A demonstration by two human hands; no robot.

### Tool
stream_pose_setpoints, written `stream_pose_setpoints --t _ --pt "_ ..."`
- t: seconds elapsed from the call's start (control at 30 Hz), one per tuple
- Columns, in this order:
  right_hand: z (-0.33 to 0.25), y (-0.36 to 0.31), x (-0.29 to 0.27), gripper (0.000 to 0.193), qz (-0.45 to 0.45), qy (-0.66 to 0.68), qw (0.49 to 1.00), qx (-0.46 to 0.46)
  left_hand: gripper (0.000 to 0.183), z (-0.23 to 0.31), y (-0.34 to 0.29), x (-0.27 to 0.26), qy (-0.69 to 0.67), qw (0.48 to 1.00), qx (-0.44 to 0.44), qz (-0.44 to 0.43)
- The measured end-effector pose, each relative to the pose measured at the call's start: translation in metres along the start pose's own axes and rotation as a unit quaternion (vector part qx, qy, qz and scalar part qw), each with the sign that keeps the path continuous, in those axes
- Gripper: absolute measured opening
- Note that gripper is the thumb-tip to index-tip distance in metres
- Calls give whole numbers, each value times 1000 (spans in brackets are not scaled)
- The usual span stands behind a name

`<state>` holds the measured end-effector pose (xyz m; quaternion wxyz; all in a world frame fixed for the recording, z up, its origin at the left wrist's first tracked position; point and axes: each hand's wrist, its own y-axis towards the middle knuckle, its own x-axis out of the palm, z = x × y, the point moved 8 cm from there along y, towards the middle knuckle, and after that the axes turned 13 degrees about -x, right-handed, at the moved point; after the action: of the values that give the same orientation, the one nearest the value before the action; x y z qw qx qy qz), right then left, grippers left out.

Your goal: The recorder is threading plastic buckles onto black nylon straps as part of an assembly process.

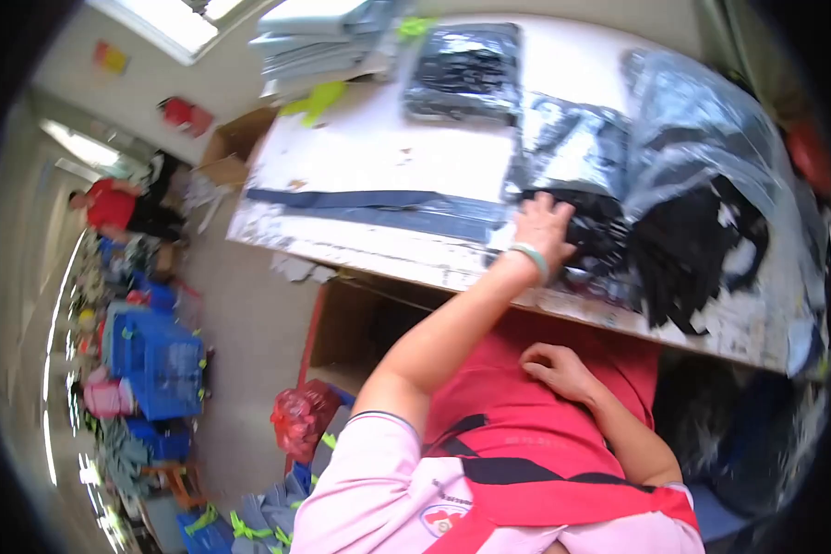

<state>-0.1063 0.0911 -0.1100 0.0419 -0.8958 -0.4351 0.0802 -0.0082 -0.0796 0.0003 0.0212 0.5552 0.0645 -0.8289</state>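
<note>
My left hand (pixel 545 231), with a pale green band at the wrist, reaches over the white table with its fingers spread. It rests at the near-left edge of a dark folded item in shiny clear plastic (pixel 596 235). My right hand (pixel 563 369) is in front of my red apron (pixel 494 397), below the table edge, fingers loosely bent and thumb apart, with nothing visible in it. To the left of my left hand lies a long dark blue strip of cloth (pixel 379 208). Black fabric pieces (pixel 683 249) spill from a large clear plastic bag (pixel 711 115) at right.
A second plastic-wrapped black bundle (pixel 464 72) lies at the far side of the white table (pixel 351 148). Stacked grey-blue pieces (pixel 319 42) stand at the far left. Beside the table are a cardboard box (pixel 235 148) and a red plastic bag (pixel 305 420). Blue crates (pixel 162 360) and people stand farther left.
</note>
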Motion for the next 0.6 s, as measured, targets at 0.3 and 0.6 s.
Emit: stream_pose_setpoints --t 0.3,0.6 --pt "-4 3 -2 12 -14 46 998 29 13 -15 36 15 -250 968 9 37" --pt "-20 7 -10 15 23 18 999 30 19 -37 45 10 -675 722 -115 -98"
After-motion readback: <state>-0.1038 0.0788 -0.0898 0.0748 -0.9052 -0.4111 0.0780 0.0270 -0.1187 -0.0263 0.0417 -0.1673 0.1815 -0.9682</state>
